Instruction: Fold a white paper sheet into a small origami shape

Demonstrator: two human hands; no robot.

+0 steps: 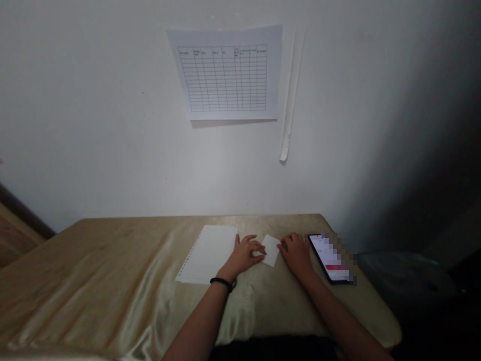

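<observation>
A small white piece of paper (271, 249) lies on the table covered with a shiny beige cloth (112, 281). My left hand (245, 254), with a black band at the wrist, rests on the paper's left edge, fingers curled and pressing it. My right hand (296, 250) touches the paper's right edge with bent fingers. Just left of my left hand lies a white sheet with punched holes (208, 253).
A phone (329, 258) with a lit screen lies right of my right hand, near the table's right edge. On the white wall hangs a printed grid sheet (227, 75) and a strip of peeling white tape (291, 95). Dark space lies to the right.
</observation>
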